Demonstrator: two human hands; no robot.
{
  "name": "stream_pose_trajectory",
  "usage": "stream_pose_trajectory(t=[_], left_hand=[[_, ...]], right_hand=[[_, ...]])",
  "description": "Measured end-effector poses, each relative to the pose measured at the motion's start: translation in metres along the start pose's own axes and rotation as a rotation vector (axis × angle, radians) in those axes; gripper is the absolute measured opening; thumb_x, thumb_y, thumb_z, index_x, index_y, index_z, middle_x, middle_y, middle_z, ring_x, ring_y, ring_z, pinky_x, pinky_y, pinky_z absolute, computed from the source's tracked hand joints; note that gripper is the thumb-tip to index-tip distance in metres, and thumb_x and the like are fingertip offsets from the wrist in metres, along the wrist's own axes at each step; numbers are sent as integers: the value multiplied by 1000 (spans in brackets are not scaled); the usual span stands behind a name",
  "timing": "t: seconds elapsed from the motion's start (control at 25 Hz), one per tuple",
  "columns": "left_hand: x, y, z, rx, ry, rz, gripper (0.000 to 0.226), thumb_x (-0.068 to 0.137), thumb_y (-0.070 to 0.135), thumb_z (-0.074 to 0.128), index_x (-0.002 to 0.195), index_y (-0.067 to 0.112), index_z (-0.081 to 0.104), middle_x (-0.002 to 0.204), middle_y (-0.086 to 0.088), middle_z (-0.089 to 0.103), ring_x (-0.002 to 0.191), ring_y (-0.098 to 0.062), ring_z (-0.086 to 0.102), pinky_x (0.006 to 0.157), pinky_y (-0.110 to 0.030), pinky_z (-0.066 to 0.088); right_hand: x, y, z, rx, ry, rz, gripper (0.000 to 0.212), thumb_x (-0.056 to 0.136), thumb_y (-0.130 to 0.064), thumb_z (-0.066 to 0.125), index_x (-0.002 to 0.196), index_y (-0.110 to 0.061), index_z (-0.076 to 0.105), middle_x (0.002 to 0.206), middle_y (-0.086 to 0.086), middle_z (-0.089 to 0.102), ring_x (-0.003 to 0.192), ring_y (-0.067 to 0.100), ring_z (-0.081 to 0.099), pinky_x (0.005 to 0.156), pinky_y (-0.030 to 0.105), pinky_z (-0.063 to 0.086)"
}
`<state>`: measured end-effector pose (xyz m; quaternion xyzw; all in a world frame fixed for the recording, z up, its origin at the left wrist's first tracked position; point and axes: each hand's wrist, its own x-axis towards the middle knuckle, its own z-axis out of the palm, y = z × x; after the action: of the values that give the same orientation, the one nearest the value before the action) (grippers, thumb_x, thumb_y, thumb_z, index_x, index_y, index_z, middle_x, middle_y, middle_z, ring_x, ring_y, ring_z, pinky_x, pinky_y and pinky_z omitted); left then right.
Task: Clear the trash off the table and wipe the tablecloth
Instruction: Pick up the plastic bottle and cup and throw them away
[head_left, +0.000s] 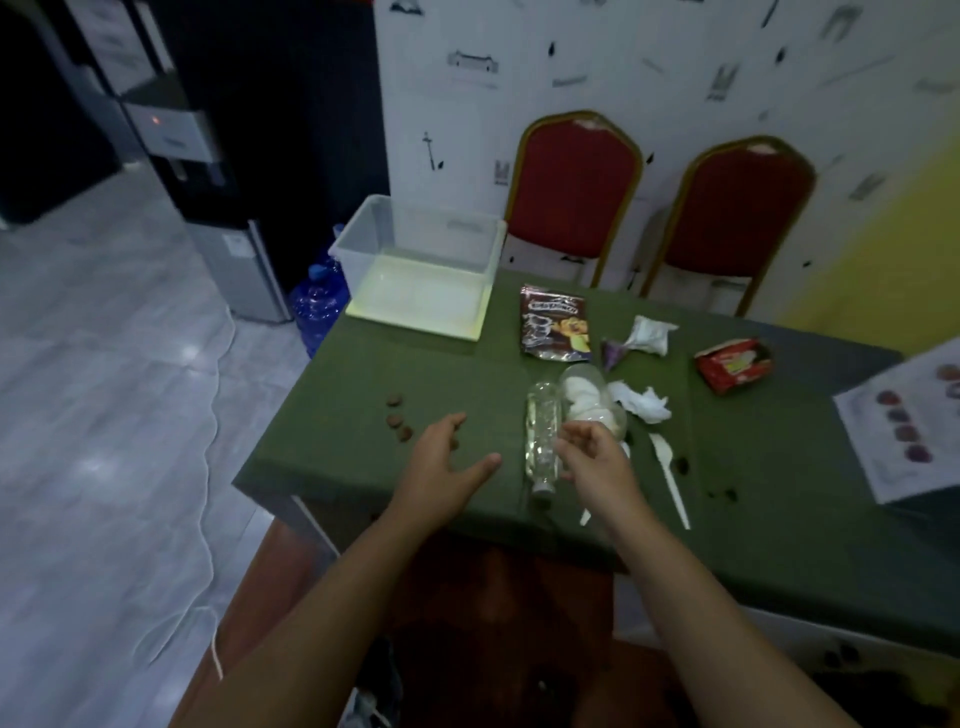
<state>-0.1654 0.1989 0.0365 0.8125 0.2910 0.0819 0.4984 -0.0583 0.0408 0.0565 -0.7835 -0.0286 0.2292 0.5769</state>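
Note:
A green tablecloth (363, 441) covers the table. On it lie an empty clear plastic bottle (542, 431), a clear cup (589, 397) stuffed with white tissue, two crumpled tissues (649, 335) (644, 402), a brown snack bag (555, 323), a red wrapper (733, 365), a white plastic spoon (670, 480) and brown crumbs (399, 415). My left hand (441, 465) hovers open just left of the bottle. My right hand (595, 460) has its fingers curled beside the bottle's lower half and the cup; I see nothing in its grip.
A clear plastic bin (423, 270) stands at the table's far left corner. Two red chairs (571, 192) (732, 213) stand behind the table. A printed sheet (904, 426) lies at the right edge. Dark spots (722, 493) stain the cloth. Water jugs (319, 306) sit on the floor.

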Motion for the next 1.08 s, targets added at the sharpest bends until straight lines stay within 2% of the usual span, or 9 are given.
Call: stream_pose_trajectory(t=[0.08,0.2,0.32,0.44,0.52,0.68,0.84,0.96,1.08], left_hand=[[14,21,26,11,-13,-7,77,76,41,75,140,16,42,143,-6,45,128,-20,46,108,-41,41],[31,42,66,63,-60,-53,86,74,45,76,145,17,35,149,-6,38,135,-22,39,111,-38,35],[47,51,103,135,-83,-114,91,72,43,78,146,19,31,149,-6,37,135,-24,39,108,-36,34],[59,46,127,254,-77,-188,102,65,51,79,148,23,26,151,-10,34,137,-29,35,111,-45,35],[65,41,137,281,-82,-245,105,60,51,80,147,26,28,146,-12,40,134,-31,39,109,-46,38],[72,27,149,280,-72,-307,97,59,37,80,142,28,31,132,-11,55,119,-31,54,98,-47,48],[70,23,154,232,-39,-310,81,67,28,71,139,28,33,126,-8,60,114,-30,58,95,-45,50],[67,27,150,189,-20,-278,69,72,31,67,136,27,41,122,-4,63,110,-27,61,93,-43,50],[63,31,141,32,33,-290,58,77,20,70,131,24,48,118,-1,64,106,-22,63,92,-36,51]], right_hand=[[21,2,-32,-75,99,-25,27,88,-17,64,114,-16,58,115,3,62,94,13,59,78,29,48],[55,15,-61,-256,168,-67,43,81,-28,69,120,-22,54,124,2,56,107,20,57,85,33,48],[84,27,-69,-394,121,-89,59,75,-34,72,128,-24,49,132,1,50,118,22,50,97,45,47],[102,37,-67,-475,41,-140,71,69,-40,73,133,-23,46,134,2,49,122,23,47,100,46,45],[111,42,-66,-566,-9,-173,76,70,-40,74,137,-24,43,139,3,46,127,25,44,104,45,41],[126,49,-67,-601,-44,-226,78,72,-30,77,141,-23,41,143,5,42,131,26,40,106,38,38],[131,54,-71,-547,-72,-264,75,71,-27,80,138,-23,45,140,5,44,129,24,41,101,32,35],[128,54,-71,-513,-53,-305,72,68,-29,81,133,-26,49,138,3,46,128,23,43,104,37,39],[123,49,-63,-422,-65,-313,72,67,-29,81,132,-30,49,137,0,44,126,21,43,104,39,41]])
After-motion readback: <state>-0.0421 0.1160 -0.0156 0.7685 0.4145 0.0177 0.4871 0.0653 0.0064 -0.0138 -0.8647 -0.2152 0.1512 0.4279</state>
